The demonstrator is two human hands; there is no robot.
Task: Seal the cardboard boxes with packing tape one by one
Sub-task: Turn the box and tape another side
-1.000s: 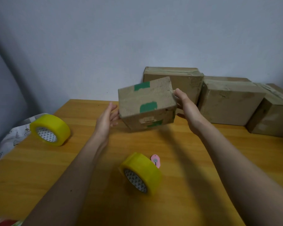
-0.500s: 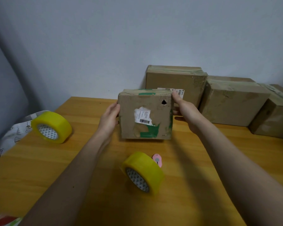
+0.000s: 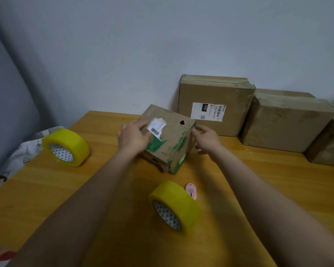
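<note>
- Resting tilted on the wooden table (image 3: pixel 258 189), one corner toward the camera: small cardboard box (image 3: pixel 168 137), worn, green tape remnants, torn label, small hole in its upper face
- Left hand (image 3: pixel 132 138): laid over the box's left upper face, fingers bent onto it, holding
- Right hand (image 3: pixel 206 139): fingertips pinching the box's right edge
- Handling, judged: light, walls softened and dented; grip opposite sides, not the torn patches
- Nearest tape roll (image 3: pixel 175 206): upright, just in front of the box, beside a pink cutter (image 3: pixel 191 190)

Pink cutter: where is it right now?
Head view: the pink cutter lies on the table, centre, touching the near yellow tape roll, just in front of the held box.
</note>
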